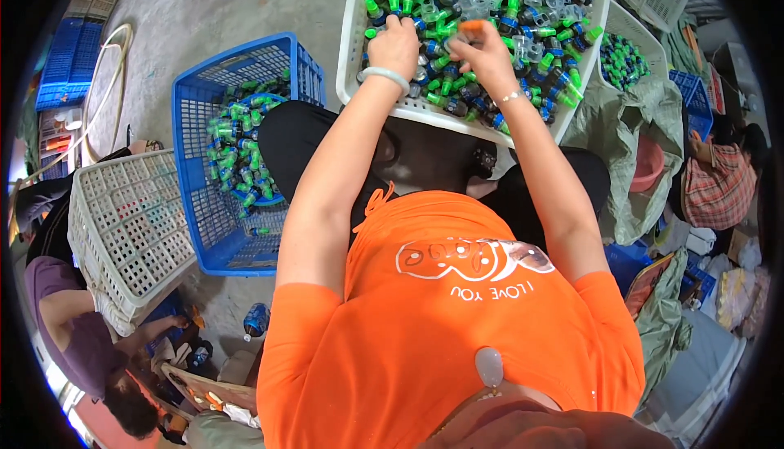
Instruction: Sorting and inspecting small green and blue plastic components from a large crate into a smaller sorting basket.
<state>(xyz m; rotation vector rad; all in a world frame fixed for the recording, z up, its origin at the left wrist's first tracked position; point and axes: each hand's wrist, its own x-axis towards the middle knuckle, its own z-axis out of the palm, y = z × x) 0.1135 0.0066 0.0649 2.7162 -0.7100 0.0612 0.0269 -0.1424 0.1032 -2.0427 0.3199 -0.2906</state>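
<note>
A white perforated tray point(351, 55) in front of my knees is heaped with small bottle-shaped pieces point(447, 81) that have green tops, blue bands and dark bodies. Clear plastic caps point(482, 0) lie among them. My left hand point(394, 49) is at the tray's near left part, a pale bangle on its wrist. Its fingers curl down into the heap, and whatever they grip is hidden. My right hand point(485, 50) hovers over the middle with fingers pinched and slightly blurred. Something orange point(472, 26) shows at a finger; what the pinch holds is too unclear to name.
At left stands a blue crate point(186, 114) with similar pieces in it, beside a white crate point(131, 204). A person in purple point(73, 326) works at lower left; another in plaid point(719, 183) sits at far right. A green sack point(653, 142) slumps right of the tray.
</note>
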